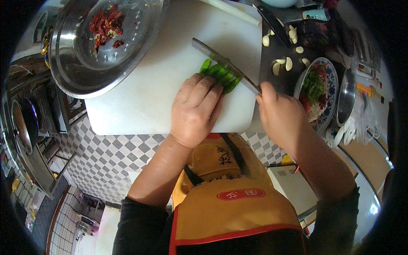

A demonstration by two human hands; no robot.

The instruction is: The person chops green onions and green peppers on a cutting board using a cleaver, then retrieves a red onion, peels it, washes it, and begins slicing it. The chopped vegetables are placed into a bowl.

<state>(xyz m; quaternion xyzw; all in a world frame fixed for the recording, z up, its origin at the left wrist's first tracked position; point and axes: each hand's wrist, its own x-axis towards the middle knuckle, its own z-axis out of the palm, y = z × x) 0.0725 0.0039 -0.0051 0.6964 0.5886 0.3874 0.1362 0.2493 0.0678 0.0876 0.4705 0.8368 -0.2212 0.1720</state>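
Note:
My left hand (197, 106) presses down on green pepper pieces (220, 74) lying on the white cutting board (137, 105). Its fingertips rest on the near side of the pieces. In my right hand (280, 114) is the handle of a kitchen knife (229, 65), mostly hidden by the fingers. The blade slants across the far side of the pepper, seen almost from its spine. Some green bits lie beyond the blade, partly covered by it. Whether the edge touches the board cannot be told.
A steel basin (124, 75) with dried red chillies (106, 25) overlaps the board's left side. A white stalk (236, 12) lies at its far edge. Peeled garlic cloves (288, 63) and a dark-bladed knife (274, 24) are to the right, near a patterned bowl (333, 83) of shredded vegetables.

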